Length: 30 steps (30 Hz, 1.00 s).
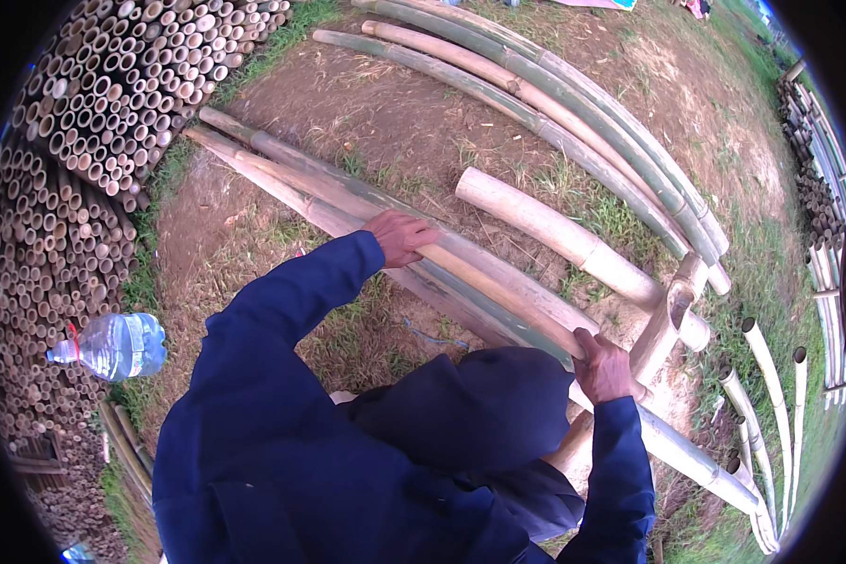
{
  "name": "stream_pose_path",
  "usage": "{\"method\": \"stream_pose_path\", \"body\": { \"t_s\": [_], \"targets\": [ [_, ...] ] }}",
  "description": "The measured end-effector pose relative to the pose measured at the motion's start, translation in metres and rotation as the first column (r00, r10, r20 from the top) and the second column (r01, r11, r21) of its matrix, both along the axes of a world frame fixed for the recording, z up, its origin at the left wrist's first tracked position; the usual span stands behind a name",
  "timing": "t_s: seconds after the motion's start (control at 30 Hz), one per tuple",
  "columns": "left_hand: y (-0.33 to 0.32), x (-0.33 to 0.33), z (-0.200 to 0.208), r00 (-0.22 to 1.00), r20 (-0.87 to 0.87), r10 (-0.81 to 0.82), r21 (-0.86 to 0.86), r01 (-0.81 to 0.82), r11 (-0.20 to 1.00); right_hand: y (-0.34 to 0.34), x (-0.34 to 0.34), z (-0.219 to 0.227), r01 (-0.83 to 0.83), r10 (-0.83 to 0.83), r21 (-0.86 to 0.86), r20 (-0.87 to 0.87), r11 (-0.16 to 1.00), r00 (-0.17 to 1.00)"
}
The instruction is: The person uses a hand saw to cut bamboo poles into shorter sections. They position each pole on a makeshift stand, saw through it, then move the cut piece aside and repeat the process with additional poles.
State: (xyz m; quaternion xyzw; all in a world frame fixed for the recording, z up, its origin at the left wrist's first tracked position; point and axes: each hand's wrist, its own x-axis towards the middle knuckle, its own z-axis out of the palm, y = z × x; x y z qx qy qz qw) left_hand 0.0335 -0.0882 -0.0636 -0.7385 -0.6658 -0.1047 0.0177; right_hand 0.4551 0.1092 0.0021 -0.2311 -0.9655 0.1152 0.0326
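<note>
A pale bamboo pole (512,299) slants across in front of me, lying among other poles. My left hand (401,237) is closed over it near the middle, fingers curled across its top. Close to its right end, my right hand (603,367) wraps round the same pole, the thumb on the upper side. Just beyond lies a greyish bamboo pole (526,273). A greenish pole (667,442) runs beneath and continues past my right hand. Beside my right hand stands a crossed bamboo support (663,329). My palms and the undersides of the poles are hidden.
A short, thick bamboo length (555,226) lies farther off, its right end by the support. Several long bamboo poles (536,122) lie beyond it. Stacked bamboo (132,85) rises at the left, near a large clear plastic bottle (122,346). Upright-looking bamboo tubes (769,385) stand at the right.
</note>
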Motion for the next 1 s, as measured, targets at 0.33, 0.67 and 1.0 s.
{"method": "stream_pose_path", "body": {
  "t_s": [0.33, 0.67, 1.0],
  "targets": [
    [-0.011, -0.027, -0.004, 0.994, 0.042, 0.106, 0.074, -0.109, 0.991, -0.024, -0.033, 0.000, 0.014, -0.013, 0.043, -0.013, 0.999, 1.000],
    [-0.006, -0.007, 0.000, 0.986, 0.098, 0.134, -0.139, -0.120, 0.983, -0.010, -0.020, -0.009, -0.002, -0.005, -0.135, -0.051, 0.991, 0.999],
    [-0.008, 0.001, -0.018, 0.997, 0.081, -0.015, -0.366, 0.044, 0.930, -0.030, -0.001, -0.054, 0.193, -0.176, -0.253, 0.086, 0.948, 0.981]
  ]
}}
